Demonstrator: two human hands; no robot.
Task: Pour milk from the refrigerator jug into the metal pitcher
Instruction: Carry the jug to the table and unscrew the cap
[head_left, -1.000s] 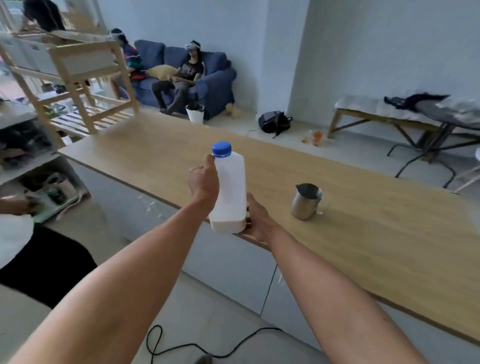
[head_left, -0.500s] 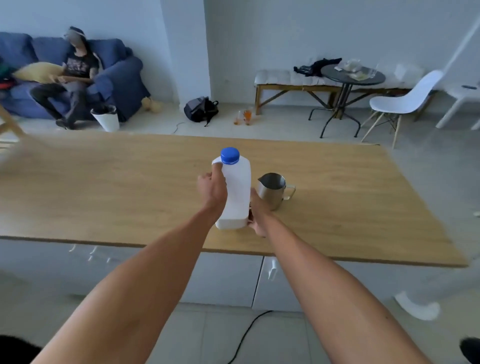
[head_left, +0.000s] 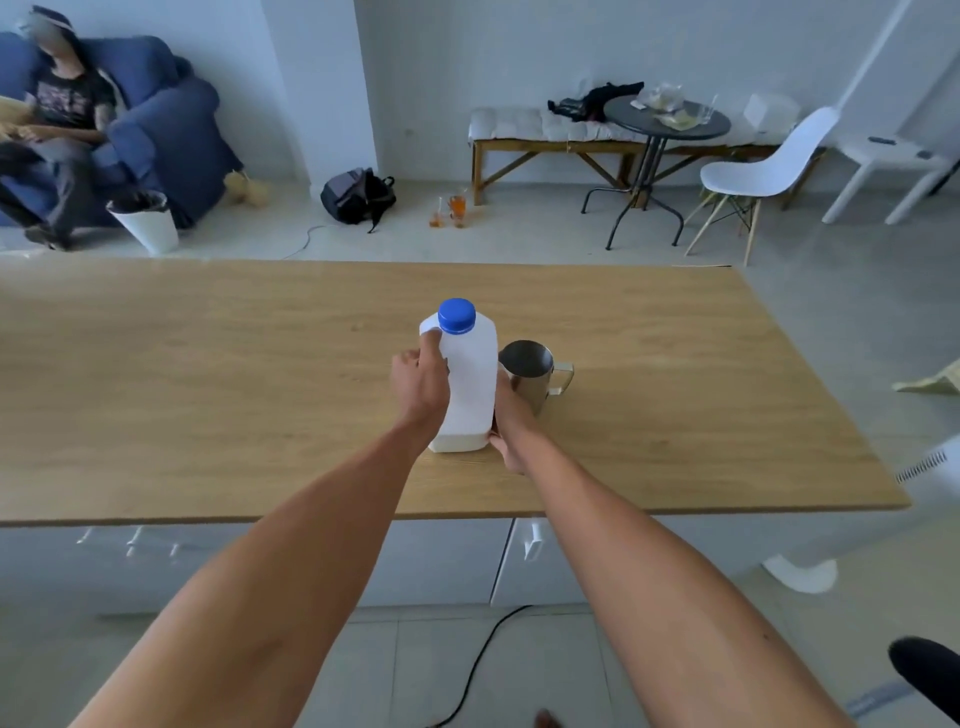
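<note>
A white plastic milk jug (head_left: 467, 384) with a blue cap (head_left: 456, 315) stands upright on the wooden counter (head_left: 208, 374), its cap on. My left hand (head_left: 422, 383) grips the jug's left side near the top, the thumb up by the shoulder. My right hand (head_left: 511, 428) holds the jug low on its right side near the base; its fingers are partly hidden behind the jug. The empty metal pitcher (head_left: 532, 371) stands just right of the jug, close behind my right hand, handle pointing right.
The counter's near edge runs above white cabinet fronts (head_left: 431, 564). A black cable (head_left: 483, 660) lies on the floor below. Beyond the counter are a blue sofa with a seated person (head_left: 62, 124), a white bin (head_left: 145, 221), a bench, a round table and a white chair (head_left: 763, 171).
The view has swung round to face the counter squarely. The jug, carried above the edge a second ago, now stands on the counter beside the pitcher, both hands still on it.
</note>
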